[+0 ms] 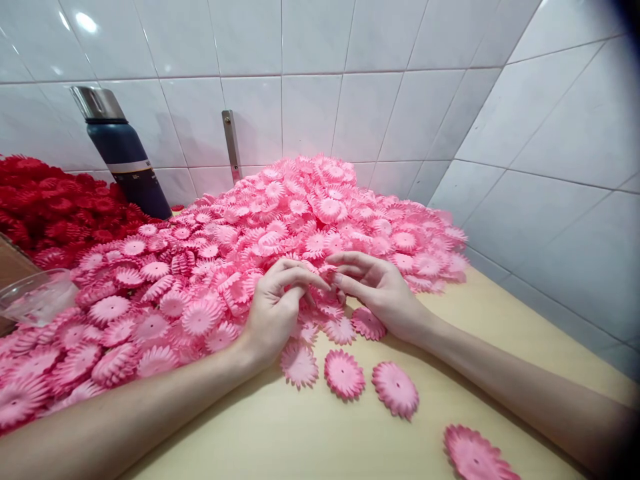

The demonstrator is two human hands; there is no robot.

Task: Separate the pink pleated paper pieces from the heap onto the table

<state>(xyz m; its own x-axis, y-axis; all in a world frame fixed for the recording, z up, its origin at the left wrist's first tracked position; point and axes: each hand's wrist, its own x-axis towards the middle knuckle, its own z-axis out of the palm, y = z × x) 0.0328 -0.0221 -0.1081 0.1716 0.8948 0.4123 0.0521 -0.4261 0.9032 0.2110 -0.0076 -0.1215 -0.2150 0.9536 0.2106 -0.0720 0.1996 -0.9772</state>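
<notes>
A large heap of pink fabric flower pieces (300, 213) covers the left and middle of a pale wooden table (280, 433). My left hand (275, 303) rests at the heap's near edge, fingers curled and pinched on pink flower pieces (320, 293). My right hand (375, 287) meets it from the right, its fingertips touching the same small bunch. Three single pink pieces (344, 373) lie in a row just in front of my hands. Another lone pink piece (475, 457) lies nearer me on the right.
A heap of red flower pieces (55, 207) lies at the far left. A dark blue bottle (123, 150) with a steel cap stands against the white tiled wall. A metal bracket (231, 143) is fixed to the wall. A clear plastic container (35, 297) sits at left.
</notes>
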